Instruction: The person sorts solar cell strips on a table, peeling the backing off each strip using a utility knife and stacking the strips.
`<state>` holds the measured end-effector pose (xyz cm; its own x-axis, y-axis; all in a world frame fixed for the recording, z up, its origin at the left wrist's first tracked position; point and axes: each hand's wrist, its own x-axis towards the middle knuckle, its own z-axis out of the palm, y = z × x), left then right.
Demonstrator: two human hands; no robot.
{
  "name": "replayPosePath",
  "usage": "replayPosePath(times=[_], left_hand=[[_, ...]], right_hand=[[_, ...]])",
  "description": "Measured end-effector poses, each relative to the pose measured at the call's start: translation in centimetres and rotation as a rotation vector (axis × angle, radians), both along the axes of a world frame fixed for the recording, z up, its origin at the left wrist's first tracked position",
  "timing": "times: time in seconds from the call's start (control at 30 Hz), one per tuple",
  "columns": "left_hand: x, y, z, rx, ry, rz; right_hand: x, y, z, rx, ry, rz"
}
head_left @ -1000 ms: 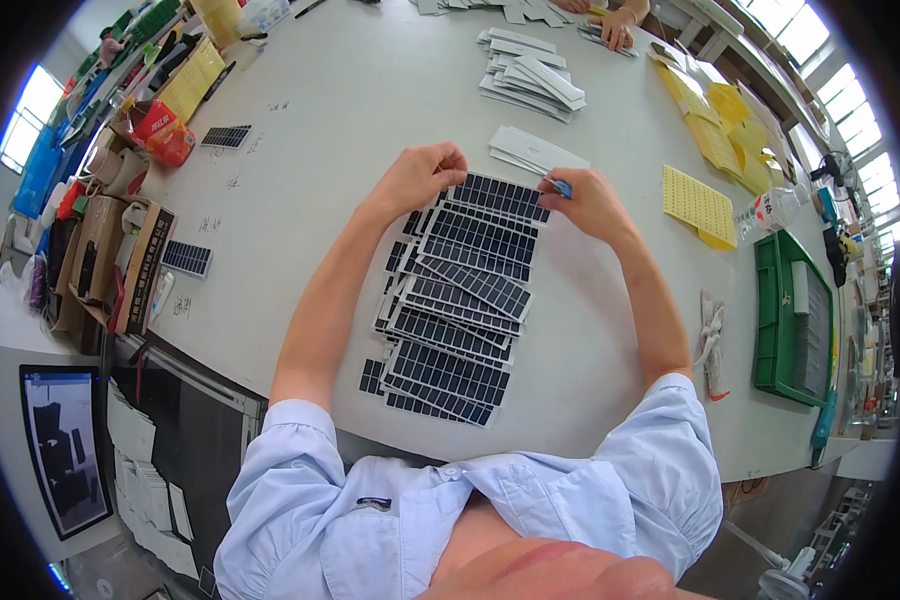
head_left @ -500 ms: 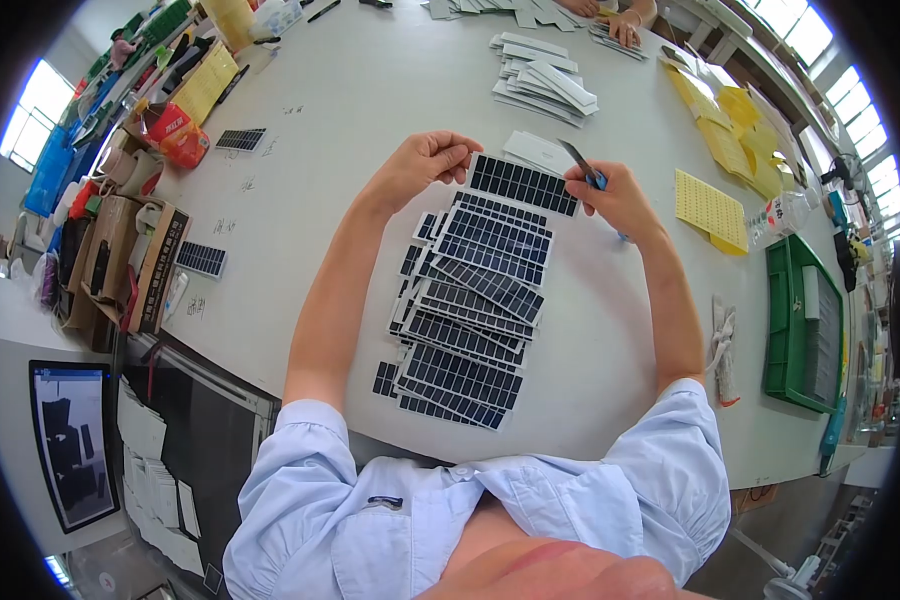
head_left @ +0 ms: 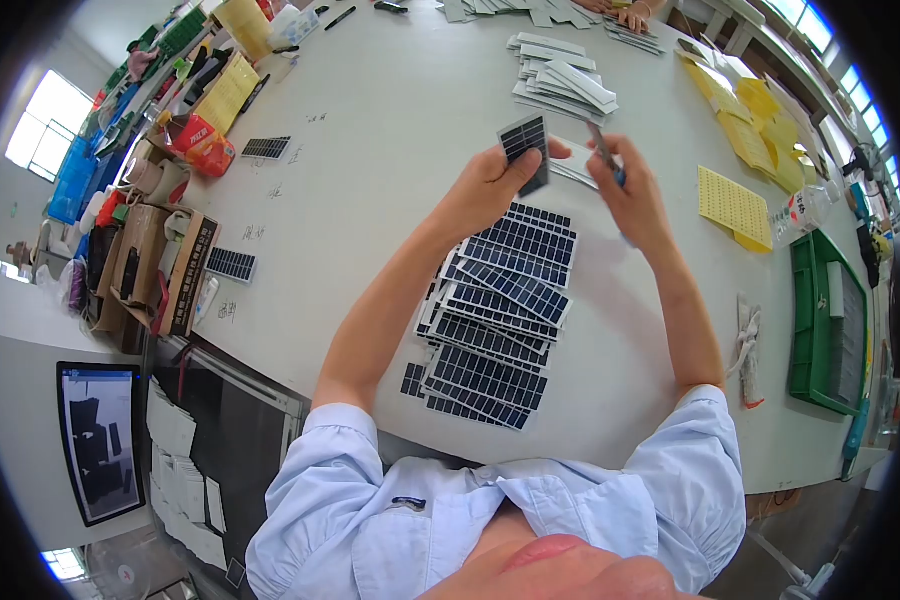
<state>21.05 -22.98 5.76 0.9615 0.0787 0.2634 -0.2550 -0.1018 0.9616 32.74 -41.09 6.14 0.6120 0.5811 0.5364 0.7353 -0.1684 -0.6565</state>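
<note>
My left hand [head_left: 490, 188] grips a small solar panel [head_left: 526, 138] by its side, thumb across the dark cell face, and holds it tilted above the table. Closed around a blue-handled knife [head_left: 599, 146], my right hand [head_left: 630, 192] is just to the right of the panel with the blade pointing up and away from me. Below both hands lies a long overlapping pile of solar panels [head_left: 495, 345], cell side up. White panels [head_left: 573, 160] lie flat behind my hands, partly covered by them.
Beyond my hands is a pile of white strips [head_left: 565, 80]. A co-worker's hand [head_left: 634, 16] rests on more strips at the far edge. To the right are a yellow sheet [head_left: 732, 208], a plastic bottle [head_left: 805, 212] and a green tray [head_left: 805, 330]. Boxes [head_left: 188, 275] line the left.
The panel, held between both hands before, is now in my left hand alone, turned upright and tilted. My left hand has moved right; the knife hand has come away from the panel. The view has shifted.
</note>
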Motion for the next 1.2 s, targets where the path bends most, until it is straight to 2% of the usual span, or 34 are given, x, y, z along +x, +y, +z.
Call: replayPosePath(times=[0.03, 0.1, 0.13, 0.2, 0.33, 0.37, 0.43, 0.47, 0.5, 0.57, 0.6, 0.63, 0.67, 0.73, 0.77, 0.8, 0.87, 0.93, 0.97, 1.0, 1.1, 1.17, 1.2], left_hand=[[0.2, -0.1, -0.4, 0.03, -0.112, 0.098], [0.4, 0.5, -0.7, 0.197, -0.175, 0.141], [0.5, 0.4, -0.7, 0.29, -0.253, 0.179], [0.3, 0.1, -0.5, 0.371, -0.248, 0.201], [0.3, 0.4, -0.7, 0.487, -0.279, 0.25], [0.2, 0.2, -0.5, 0.525, -0.265, 0.258], [0.5, -0.1, -1.4, 0.436, -0.209, 0.22], [0.7, -0.6, -1.3, 0.435, -0.284, 0.223], [0.8, -0.5, -1.2, 0.448, -0.281, 0.22], [0.6, 0.1, -1.1, 0.508, -0.291, 0.255], [0.3, 0.5, -1.0, 0.493, -0.246, 0.257], [0.1, 0.6, -1.0, 0.496, -0.244, 0.259], [0.1, 0.6, -1.0, 0.52, -0.275, 0.272], [0.3, 0.6, -1.4, 0.545, -0.344, 0.276], [0.4, 0.8, -1.7, 0.524, -0.298, 0.272], [0.6, 0.9, -1.8, 0.506, -0.256, 0.273], [0.5, 0.7, -1.4, 0.514, -0.253, 0.289], [0.2, 0.5, -0.5, 0.516, -0.297, 0.324], [0.0, 0.5, -0.4, 0.504, -0.277, 0.325], [-0.1, 0.3, -0.6, 0.501, -0.273, 0.325], [0.3, 0.0, -1.0, 0.513, -0.366, 0.319], [0.5, 0.0, -1.1, 0.49, -0.241, 0.294], [0.6, -0.2, -1.2, 0.505, -0.251, 0.313]], right_hand=[[-0.2, -0.4, 0.8, 0.002, 0.002, -0.003], [-1.1, -1.3, 3.0, 0.026, 0.491, 0.223], [-2.0, -1.1, 3.0, 0.056, 0.584, 0.325], [-4.1, -0.6, 4.5, -0.041, 0.655, 0.445], [-4.2, 0.5, 5.0, -0.145, 0.634, 0.329], [-4.4, 0.9, 4.7, -0.205, 0.699, 0.316], [-6.4, 1.1, 3.4, -0.366, 0.387, 0.438], [-7.1, 1.8, 0.8, -0.435, -0.106, 0.685], [-9.2, 1.7, 3.5, -0.754, 0.292, 0.696], [-9.2, 0.9, 4.8, -0.591, 0.367, 0.719], [-8.2, 0.4, 4.6, -0.416, 0.504, 0.645], [-7.0, 0.0, 5.1, -0.365, 0.786, 0.516], [-5.9, -0.1, 5.3, -0.229, 0.785, 0.461], [-4.3, 0.6, 4.0, -0.316, 0.723, 0.376], [-5.8, 1.0, 4.0, -0.374, 0.849, 0.377], [-7.5, 0.7, 4.0, -0.584, 0.413, 0.588], [-10.1, 1.2, 3.9, -0.848, 0.396, 0.83], [-9.1, 0.9, 3.6, -0.579, 0.302, 0.777], [-7.9, 0.8, 3.5, -0.46, 0.363, 0.614], [-7.0, 0.5, 4.5, -0.38, 0.675, 0.493], [-4.7, 0.8, 3.7, -0.284, 0.781, 0.434], [-7.2, 1.6, -1.1, -0.105, 0.01, 0.729], [-9.5, 1.7, 1.4, -0.683, 0.099, 0.845]])
